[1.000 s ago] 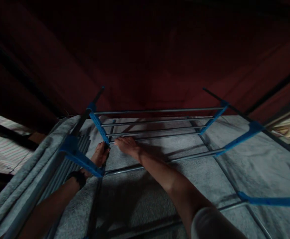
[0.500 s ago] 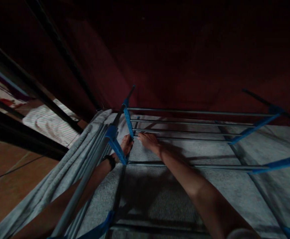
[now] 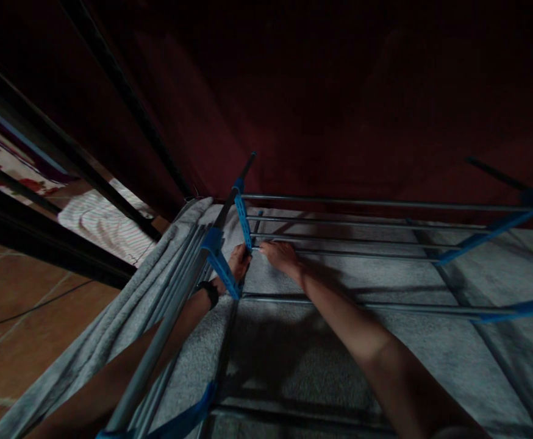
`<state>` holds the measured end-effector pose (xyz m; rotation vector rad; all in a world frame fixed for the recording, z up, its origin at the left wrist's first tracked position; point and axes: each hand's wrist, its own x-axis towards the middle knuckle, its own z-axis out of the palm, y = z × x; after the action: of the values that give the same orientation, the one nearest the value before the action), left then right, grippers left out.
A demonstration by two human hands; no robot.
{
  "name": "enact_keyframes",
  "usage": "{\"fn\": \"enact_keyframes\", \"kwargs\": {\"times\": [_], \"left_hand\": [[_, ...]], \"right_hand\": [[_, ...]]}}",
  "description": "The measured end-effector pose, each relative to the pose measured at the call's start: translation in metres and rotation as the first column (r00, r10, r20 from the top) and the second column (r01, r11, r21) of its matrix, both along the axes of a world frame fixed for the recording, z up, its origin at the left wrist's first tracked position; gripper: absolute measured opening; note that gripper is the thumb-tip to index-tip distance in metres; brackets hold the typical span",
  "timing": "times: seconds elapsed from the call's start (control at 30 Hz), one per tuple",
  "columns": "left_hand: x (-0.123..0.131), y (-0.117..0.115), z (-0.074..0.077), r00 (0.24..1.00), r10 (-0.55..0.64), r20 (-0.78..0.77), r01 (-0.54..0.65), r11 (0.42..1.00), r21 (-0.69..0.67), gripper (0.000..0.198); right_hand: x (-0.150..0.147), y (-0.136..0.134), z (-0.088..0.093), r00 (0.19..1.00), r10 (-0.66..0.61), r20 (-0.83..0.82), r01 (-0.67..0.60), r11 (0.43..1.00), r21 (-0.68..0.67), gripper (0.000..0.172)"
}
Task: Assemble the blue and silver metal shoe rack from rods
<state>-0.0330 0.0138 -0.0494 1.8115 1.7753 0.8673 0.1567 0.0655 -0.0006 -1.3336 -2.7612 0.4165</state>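
Observation:
A rack of metal tubes and blue plastic brackets lies on a grey blanket. My left hand (image 3: 239, 261), with a dark band at the wrist, closes round the lower end of the far left bracket (image 3: 243, 218); part of its fingers is hidden behind it. Just to the right, my right hand (image 3: 281, 255) has its fingers curled over the lowest metal rod (image 3: 339, 253) of that far shelf, near where rod and bracket meet. Between my forearms runs the nearer shelf's rod (image 3: 264, 298), joined to another blue bracket (image 3: 221, 268) on the left upright.
Several loose metal tubes (image 3: 182, 268) lie along the left of the grey blanket (image 3: 431, 347). A dark red curtain (image 3: 339, 122) hangs behind. Black bars (image 3: 47, 244) stand at left, with a striped cloth (image 3: 106, 216) on the tiled floor (image 3: 24, 305) beyond.
The view has shifted a little, so the rack appears slightly farther right. Both hands keep their places at the far left bracket and rod.

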Motion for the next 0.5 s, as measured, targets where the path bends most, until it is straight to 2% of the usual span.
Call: {"fn": "enact_keyframes", "kwargs": {"times": [0.33,0.5], "left_hand": [[-0.0022,0.0006,0.0001,1.000,-0.024,-0.008,0.024,1.000,-0.001,0.042],[0.0029,-0.0019,0.0082,0.999,0.013,0.033,-0.013,1.000,0.003,0.042]], "right_hand": [[0.0007,-0.0012,-0.0030,0.990,-0.001,-0.139,0.001,1.000,-0.002,0.036],[0.0009,0.0002,-0.0050,0.992,0.021,-0.124,-0.019,1.000,0.018,0.037]]}}
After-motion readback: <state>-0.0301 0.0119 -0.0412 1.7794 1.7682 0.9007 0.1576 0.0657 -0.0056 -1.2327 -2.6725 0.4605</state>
